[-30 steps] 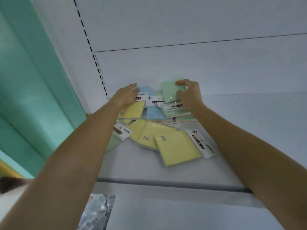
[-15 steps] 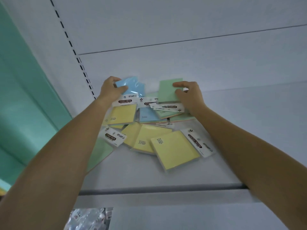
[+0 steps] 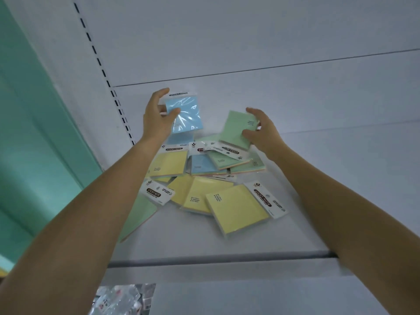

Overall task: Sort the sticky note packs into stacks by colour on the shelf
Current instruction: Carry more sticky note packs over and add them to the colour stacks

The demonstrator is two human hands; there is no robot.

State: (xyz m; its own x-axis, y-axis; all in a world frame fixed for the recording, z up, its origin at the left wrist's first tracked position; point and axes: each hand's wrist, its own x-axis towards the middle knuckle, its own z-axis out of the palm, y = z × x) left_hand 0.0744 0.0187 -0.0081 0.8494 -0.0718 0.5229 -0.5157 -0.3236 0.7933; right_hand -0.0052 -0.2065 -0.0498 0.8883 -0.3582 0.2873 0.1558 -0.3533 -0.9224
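Sorting barely begun: left hand (image 3: 156, 119) holds blue pack (image 3: 185, 114), right hand (image 3: 264, 133) grips green pack (image 3: 238, 129), both lifted near shelf (image 3: 306, 201) back. Rest w/ yellow packs (image 3: 236, 210) still mixed, no stacks.

Both bare forearms outstretched and raised, left hand (image 3: 156, 119) and right hand (image 3: 263, 130) with fingers curled in grips.

packs (image 3: 204, 183) heaped on shelf (image 3: 295, 223), seemingly overlapping

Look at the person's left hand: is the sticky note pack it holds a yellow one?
No: the left hand holds a blue pack lifted above the pile, while the yellow packs lie on the shelf.
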